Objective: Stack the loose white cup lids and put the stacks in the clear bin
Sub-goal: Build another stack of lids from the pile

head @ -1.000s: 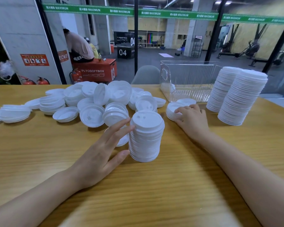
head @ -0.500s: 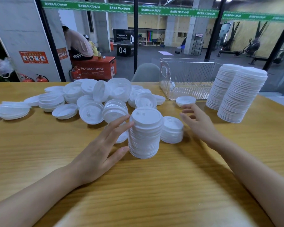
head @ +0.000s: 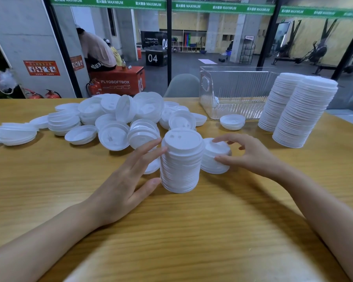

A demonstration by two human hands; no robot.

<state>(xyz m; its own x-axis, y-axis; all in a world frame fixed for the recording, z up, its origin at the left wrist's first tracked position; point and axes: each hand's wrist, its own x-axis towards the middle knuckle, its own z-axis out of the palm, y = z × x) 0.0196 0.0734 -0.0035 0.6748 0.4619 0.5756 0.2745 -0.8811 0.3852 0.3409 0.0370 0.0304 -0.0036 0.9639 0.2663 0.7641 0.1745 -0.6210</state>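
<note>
Left hand (head: 118,192) fingers (head: 145,151) straight, spread; right hand (head: 251,155) fingers (head: 225,139) curled, pinching short lid stack (head: 212,166).

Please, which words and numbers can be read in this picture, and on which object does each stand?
"MAXIMUM", repeated: green banner overhead; the characters beside it are too small.
"PLYOSOFTBOX", "03": red box.
"04": lower black box.
"PLYOSOFTBOX": upper black box.
Too blurred: red wall signs.
No text visible: white lids, clear bin.

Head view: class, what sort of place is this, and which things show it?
Probably a gym: behind the wooden table sit an orange PLYOSOFTBOX jump box, a black box numbered 04 and exercise machines.
</note>
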